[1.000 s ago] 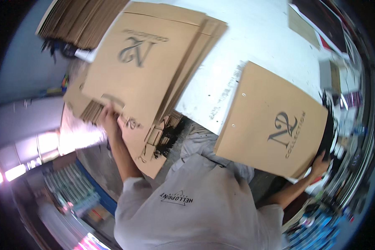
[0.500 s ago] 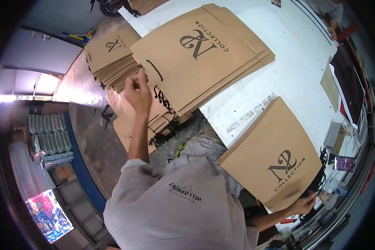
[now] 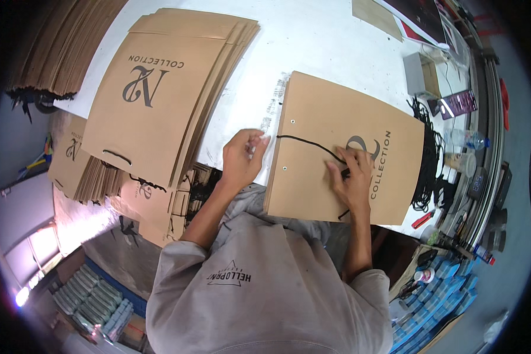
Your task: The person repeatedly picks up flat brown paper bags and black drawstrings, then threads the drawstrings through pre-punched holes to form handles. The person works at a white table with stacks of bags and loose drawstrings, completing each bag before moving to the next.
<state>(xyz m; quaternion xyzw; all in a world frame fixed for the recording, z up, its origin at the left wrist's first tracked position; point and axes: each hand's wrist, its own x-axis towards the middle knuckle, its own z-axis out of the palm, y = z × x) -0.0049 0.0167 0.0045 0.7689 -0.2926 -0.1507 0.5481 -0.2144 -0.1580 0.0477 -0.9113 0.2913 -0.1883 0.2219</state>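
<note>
A stack of brown paper bags [image 3: 312, 100] lies at the right on the white table, its top bag showing two eyelet holes near the left edge. Across that bag runs a black cord [image 3: 305, 140], its far end at the bag's left edge. My right hand [image 3: 354, 177] rests over the printed mark, thumb and fingers closed on the cord; a short length shows below the hand. Just left of the stack, my left hand [image 3: 242, 158] is raised with fingers bent and thumb slightly apart. Nothing shows in it.
Another pile of brown bags [image 3: 183, 59] with black handles lies at the left. A bundle of black cords [image 3: 428, 156] hangs along the right side, near a phone [image 3: 458, 104], a plastic bottle [image 3: 472, 140] and a red cutter [image 3: 422, 220]. More bags [image 3: 71, 41] stand far left.
My view has swung to the right. My left hand has left the left pile and come beside the right stack. My right hand has moved from the cord bundle onto the top bag with a black cord.
</note>
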